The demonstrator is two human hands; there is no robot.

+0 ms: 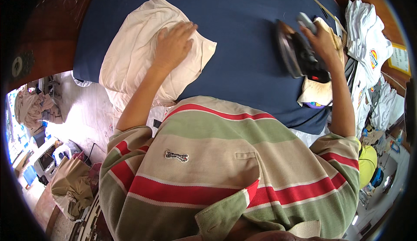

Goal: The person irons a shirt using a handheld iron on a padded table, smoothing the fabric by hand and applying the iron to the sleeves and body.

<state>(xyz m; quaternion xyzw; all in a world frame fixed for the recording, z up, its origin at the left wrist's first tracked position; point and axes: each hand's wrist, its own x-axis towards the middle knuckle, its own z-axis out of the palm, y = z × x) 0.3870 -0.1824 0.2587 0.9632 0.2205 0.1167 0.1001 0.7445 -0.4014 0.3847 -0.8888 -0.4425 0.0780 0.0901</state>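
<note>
My left hand (176,45) lies on a cream cloth garment (134,52), its fingers stretched out and slightly apart. The garment is spread with loose wrinkles over the left part of a dark blue covered table (243,36). My right hand (321,41) is wrapped around the grey handle of a clothes iron (302,54). The iron is tilted, its shiny soleplate turned to the left, and it is smeared by motion. Just beneath the iron's heel is a cream cloth pad (316,92); I cannot tell whether the two touch.
White printed garments (367,41) hang in a pile along the right edge. A yellowish cord (319,0) runs at the far right corner. Brown cloth (71,180) lies heaped at the lower left, and a wooden panel (47,28) borders the table's left side.
</note>
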